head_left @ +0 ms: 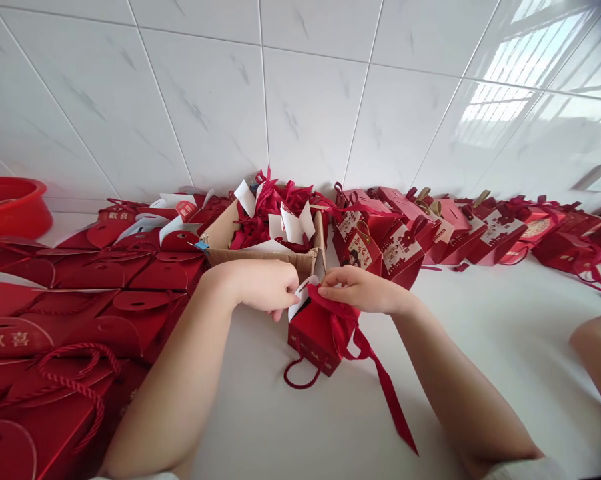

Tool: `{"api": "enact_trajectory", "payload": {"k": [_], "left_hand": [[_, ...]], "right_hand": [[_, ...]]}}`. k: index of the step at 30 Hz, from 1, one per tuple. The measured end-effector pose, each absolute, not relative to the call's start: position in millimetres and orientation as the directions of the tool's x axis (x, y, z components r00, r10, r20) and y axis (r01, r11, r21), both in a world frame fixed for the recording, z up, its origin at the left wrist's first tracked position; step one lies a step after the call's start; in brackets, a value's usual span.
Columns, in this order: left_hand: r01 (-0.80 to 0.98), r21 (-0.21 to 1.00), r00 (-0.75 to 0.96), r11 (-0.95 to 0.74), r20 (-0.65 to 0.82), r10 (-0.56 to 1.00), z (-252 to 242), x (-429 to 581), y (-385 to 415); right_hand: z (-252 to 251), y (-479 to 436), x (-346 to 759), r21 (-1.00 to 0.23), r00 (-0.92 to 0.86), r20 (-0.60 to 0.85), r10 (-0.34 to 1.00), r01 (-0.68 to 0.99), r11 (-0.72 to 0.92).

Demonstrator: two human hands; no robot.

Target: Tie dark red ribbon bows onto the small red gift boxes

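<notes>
A small red gift box (313,333) stands on the white table in front of me, with a twisted-rope handle (303,385) hanging from its near side. Its top flaps are partly raised. My left hand (266,285) is closed, pinching the white-backed flap (300,297) at the left. From the other side, my right hand (355,288) has thumb and fingers closed on the red flap (330,304). A red ribbon (391,400) trails from the box's right side across the table; whether the right fingers also grip it is hidden.
Behind the box stands a cardboard carton (260,256) full of red ribbons and white cards. Many red boxes (80,300) cover the left side; more handled boxes (405,250) line the tiled wall at right. A red basin (10,207) sits far left. Another person's arm (597,353) shows at right.
</notes>
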State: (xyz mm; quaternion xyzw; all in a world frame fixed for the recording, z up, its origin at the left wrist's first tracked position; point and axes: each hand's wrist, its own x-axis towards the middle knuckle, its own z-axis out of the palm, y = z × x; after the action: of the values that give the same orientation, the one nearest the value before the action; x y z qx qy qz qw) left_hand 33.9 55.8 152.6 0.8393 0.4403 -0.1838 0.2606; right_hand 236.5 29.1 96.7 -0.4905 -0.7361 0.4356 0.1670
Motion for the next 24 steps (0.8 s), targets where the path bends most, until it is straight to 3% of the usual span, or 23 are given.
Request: {"api": "enact_trajectory", "payload": {"k": [24], "left_hand": [[0.841,0.279,0.537,-0.463,-0.526,0.66,151.5,32.3,56.1]], "right_hand": [[100.1,26.4,236.2,-0.747,-0.563,-0.147,0.813,0.602,0.282]]}}
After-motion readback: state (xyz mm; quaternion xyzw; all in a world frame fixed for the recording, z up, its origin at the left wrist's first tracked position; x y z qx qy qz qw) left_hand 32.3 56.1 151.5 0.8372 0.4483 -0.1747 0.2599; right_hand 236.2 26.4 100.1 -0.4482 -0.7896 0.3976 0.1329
